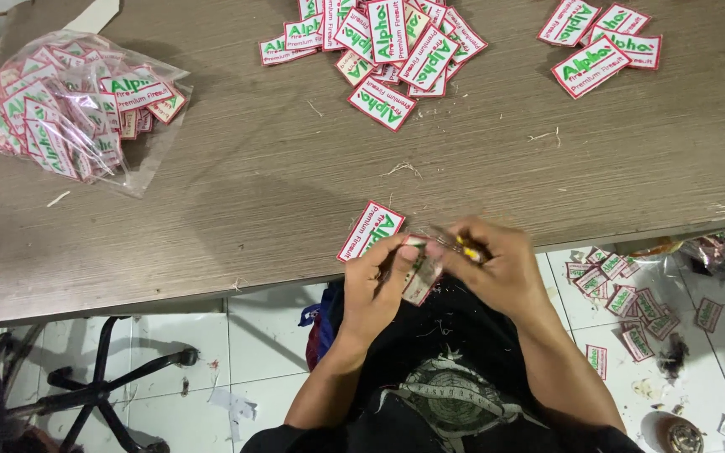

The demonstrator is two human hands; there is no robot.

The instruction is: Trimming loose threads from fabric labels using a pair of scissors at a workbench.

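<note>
Just past the tabletop's near edge, the left hand pinches one embroidered patch; the right hand grips small yellow-handled snips. One patch lies at that edge; one bag of patches sits at the far left corner.

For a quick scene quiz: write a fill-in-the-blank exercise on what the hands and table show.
1. The left hand holds a small white ____ with a red border at the table edge.
2. The right hand holds a tool with a ____ handle.
3. At the table's far left, many labels sit in a clear plastic ____.
4. Fallen labels lie on the tiled ____ at the right.

Missing words: label; yellow; bag; floor
</note>
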